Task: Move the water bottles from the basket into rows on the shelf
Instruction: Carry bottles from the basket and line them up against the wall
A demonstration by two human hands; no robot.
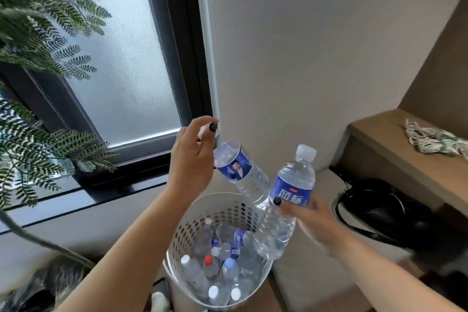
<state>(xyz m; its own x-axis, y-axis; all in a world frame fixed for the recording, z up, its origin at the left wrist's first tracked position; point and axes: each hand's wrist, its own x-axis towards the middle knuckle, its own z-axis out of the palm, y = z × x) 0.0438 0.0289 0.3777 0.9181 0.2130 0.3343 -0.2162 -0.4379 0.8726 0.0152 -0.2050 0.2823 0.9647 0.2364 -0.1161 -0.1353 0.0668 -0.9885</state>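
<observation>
The white perforated basket stands on the floor and serves as the reference point. It holds a pile of clear water bottles, most with white caps and one with a red cap. Directly above the basket's far rim, the person's left hand grips the neck end of a blue-labelled bottle, which hangs tilted with its base pointing down toward the basket. Above the basket's right rim, the right hand grips a second blue-labelled bottle around its middle, white cap uppermost, leaning slightly. The two bottles nearly touch. To the right of the basket, a wooden shelf carries a bundle of cord; a black bag lies below it. A fern stands to the basket's left, before a frosted window.
</observation>
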